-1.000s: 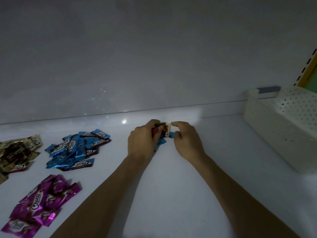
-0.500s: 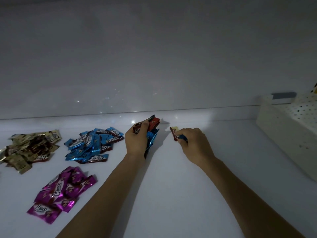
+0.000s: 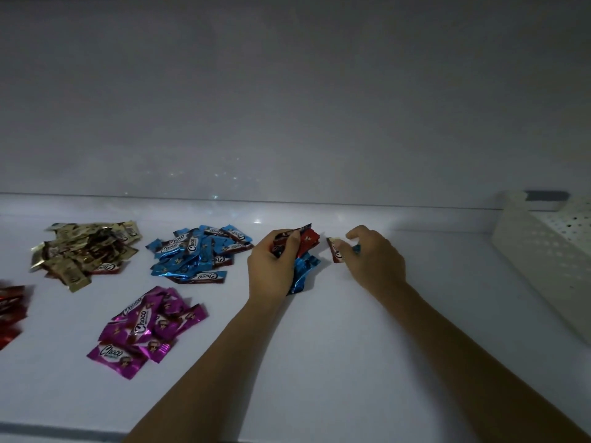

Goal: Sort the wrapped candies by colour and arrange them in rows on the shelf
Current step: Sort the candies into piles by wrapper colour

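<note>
Foil-wrapped candies in both hands, apart over the white shelf (image 3: 319,362).
The left hand (image 3: 271,270) grips a bunch of red and blue wrapped candies (image 3: 305,246); the right hand (image 3: 374,260) pinches a brown-and-cream wrapped candy (image 3: 335,251) (something blue there too). Left of the left hand lie a blue candy pile (image 3: 198,254), gold candy pile (image 3: 86,251) and magenta candy pile (image 3: 150,327); right of the right hand, a white perforated basket (image 3: 550,251).

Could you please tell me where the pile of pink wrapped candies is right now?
In the head view, the pile of shiny pink foil-wrapped candies lies on the left of the white shelf, just in front of the blue foil-wrapped pile.
</note>
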`<action>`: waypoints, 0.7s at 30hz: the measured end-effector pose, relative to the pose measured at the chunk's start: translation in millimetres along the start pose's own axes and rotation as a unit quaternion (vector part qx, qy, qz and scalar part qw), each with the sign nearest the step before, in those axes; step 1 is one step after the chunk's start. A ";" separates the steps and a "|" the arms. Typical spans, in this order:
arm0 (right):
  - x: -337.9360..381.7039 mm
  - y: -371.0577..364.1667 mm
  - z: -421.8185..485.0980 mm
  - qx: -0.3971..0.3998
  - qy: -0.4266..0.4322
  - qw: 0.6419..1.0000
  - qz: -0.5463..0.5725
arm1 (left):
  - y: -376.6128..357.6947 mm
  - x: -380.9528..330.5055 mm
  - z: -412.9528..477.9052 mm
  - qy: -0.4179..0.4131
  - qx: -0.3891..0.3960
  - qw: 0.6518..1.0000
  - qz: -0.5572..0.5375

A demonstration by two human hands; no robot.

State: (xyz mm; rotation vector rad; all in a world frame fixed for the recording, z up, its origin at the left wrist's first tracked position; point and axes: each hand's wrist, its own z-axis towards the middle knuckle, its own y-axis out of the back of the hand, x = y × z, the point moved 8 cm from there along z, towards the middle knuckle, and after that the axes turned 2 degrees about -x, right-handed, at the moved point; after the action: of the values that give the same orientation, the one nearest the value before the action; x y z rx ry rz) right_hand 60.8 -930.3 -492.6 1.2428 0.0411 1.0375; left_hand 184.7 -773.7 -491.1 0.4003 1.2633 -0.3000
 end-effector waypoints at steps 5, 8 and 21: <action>15.2 -23.4 10.0 0.054 -0.010 0.996 -0.073 | 5.4 -2.7 -0.6 -0.001 -0.012 1.000 -0.021; 26.3 -22.8 3.8 0.046 -0.009 0.999 -0.010 | 6.1 0.8 -1.2 0.014 -0.018 0.999 -0.045; 107.0 -17.7 -34.9 -0.033 -0.171 0.760 0.626 | -14.7 12.8 -14.4 0.272 -0.058 0.872 -0.404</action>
State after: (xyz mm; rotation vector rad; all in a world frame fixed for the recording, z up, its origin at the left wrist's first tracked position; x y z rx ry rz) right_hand 113.8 -832.7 -467.3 1.3319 -1.2684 1.8741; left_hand 169.6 -780.3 -508.8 -0.1999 1.9657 -0.8585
